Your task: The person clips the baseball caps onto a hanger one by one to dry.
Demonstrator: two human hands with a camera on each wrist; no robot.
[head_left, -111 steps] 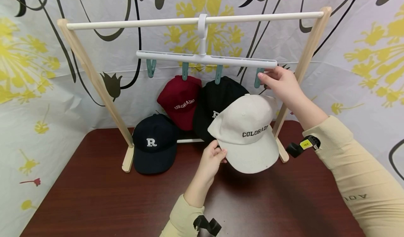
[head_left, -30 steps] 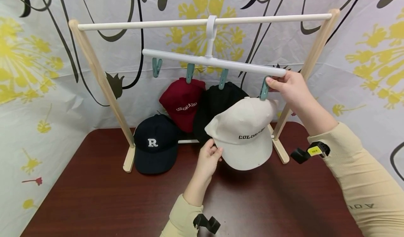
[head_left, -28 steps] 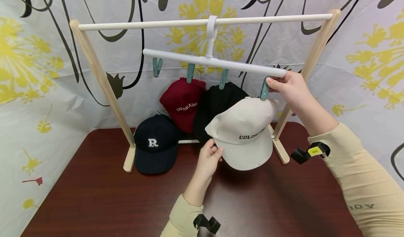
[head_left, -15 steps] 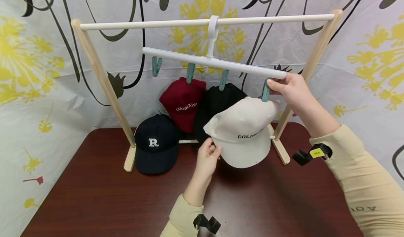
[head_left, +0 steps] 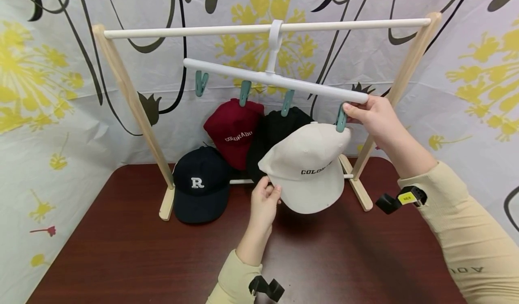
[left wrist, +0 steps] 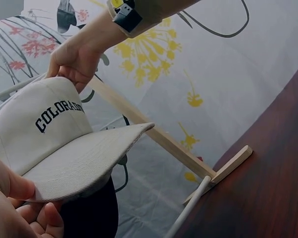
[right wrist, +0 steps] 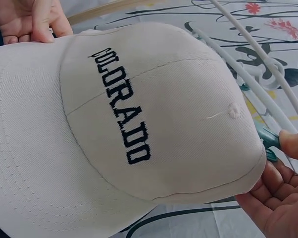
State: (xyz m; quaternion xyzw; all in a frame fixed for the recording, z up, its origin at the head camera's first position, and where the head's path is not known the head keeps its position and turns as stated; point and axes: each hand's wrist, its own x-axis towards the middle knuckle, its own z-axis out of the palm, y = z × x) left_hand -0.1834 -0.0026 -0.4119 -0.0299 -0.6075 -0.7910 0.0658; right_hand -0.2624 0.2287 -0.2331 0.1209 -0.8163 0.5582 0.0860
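A cream cap (head_left: 310, 155) lettered "COLORADO" is held up in front of the rack. My left hand (head_left: 264, 205) pinches its brim at the left side, thumb on top in the left wrist view. At the far right end of the white hanger (head_left: 239, 72), my right hand (head_left: 375, 115) pinches a teal clip (head_left: 341, 118) between thumb and fingers. That clip overlaps the back edge of the cap's crown; in the right wrist view the clip (right wrist: 268, 138) sits right at the fabric's edge. The hanger slopes down toward my right hand.
Behind, a red cap (head_left: 231, 133) and a black cap (head_left: 279, 126) hang under the two middle clips. A navy cap (head_left: 198, 205) with a white R is at the left, by the foot of the wooden rack (head_left: 129, 92). A teal clip (head_left: 201, 83) is at the hanger's left end.
The hanger's right end has dropped and its left end has risen, so it tilts. My right hand and the clip moved down to the cream cap's edge. The cap shifted slightly left and up.
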